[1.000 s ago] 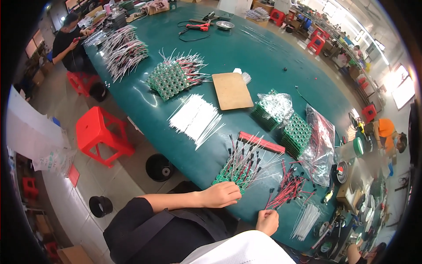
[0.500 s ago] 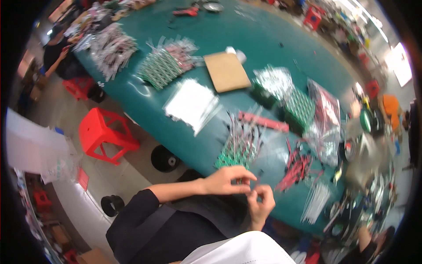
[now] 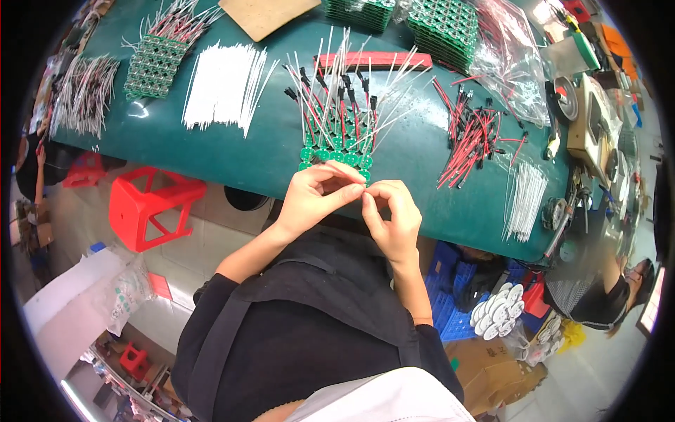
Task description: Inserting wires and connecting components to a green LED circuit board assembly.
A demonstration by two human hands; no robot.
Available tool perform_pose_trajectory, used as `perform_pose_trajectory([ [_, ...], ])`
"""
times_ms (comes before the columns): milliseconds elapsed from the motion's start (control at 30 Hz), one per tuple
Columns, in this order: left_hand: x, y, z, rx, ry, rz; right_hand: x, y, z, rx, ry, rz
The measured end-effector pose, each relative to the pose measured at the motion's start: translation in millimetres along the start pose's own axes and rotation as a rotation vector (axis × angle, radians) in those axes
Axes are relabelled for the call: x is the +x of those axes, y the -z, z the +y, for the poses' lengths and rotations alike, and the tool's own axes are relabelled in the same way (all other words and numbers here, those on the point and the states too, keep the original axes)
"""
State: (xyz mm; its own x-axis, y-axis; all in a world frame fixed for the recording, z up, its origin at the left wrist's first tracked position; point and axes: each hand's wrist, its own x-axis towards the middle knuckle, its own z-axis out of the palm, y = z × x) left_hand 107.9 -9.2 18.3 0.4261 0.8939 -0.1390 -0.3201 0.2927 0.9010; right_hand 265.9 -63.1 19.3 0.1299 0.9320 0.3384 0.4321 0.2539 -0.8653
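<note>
My left hand (image 3: 314,197) and my right hand (image 3: 394,219) meet at the front edge of the green table (image 3: 232,158). Thumbs and forefingers are pinched, the fingertips nearly touching. Whatever lies between them is too small to make out. Just beyond sits a panel of small round green circuit boards (image 3: 336,156), its near edge partly covered by my left fingers. White wires and red-black leads with black plugs (image 3: 344,91) stick up from it. To its right lies a loose heap of red and black plug leads (image 3: 470,141).
White wires lie in a bundle (image 3: 223,88) at left and another (image 3: 526,200) at right. Behind are a red bar (image 3: 380,61), stacked green boards (image 3: 443,32), a plastic bag (image 3: 517,60) and a brown board (image 3: 267,14). A red stool (image 3: 144,211) stands left; a co-worker (image 3: 598,292) sits right.
My view has swung, so the table sits higher in the picture. The hands, slightly apart before, now meet at their fingertips, with the right hand pinched more closely.
</note>
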Motion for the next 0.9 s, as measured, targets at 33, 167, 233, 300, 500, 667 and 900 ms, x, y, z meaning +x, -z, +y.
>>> perform_pose_trajectory([
  [33,-2,1,-2,0.107,-0.017,-0.019,-2,0,2,-0.001,-0.007,0.003],
  [167,0,0,-5,0.313,-0.065,-0.035,1,7,10,-0.175,0.107,0.024],
  [233,6,-4,-6,0.451,-0.159,0.026,4,19,11,-0.279,-0.005,0.111],
  [300,14,-6,-9,0.672,-0.367,0.117,10,36,17,-0.497,-0.195,0.185],
  [500,24,-7,-20,0.764,-0.429,0.139,6,71,35,-0.966,-0.423,0.129],
  [667,25,-9,-20,0.802,-0.448,0.149,2,73,31,-0.907,-0.494,0.115],
  [900,25,-9,-23,0.869,-0.468,0.152,-4,72,35,-0.716,-0.505,0.260],
])
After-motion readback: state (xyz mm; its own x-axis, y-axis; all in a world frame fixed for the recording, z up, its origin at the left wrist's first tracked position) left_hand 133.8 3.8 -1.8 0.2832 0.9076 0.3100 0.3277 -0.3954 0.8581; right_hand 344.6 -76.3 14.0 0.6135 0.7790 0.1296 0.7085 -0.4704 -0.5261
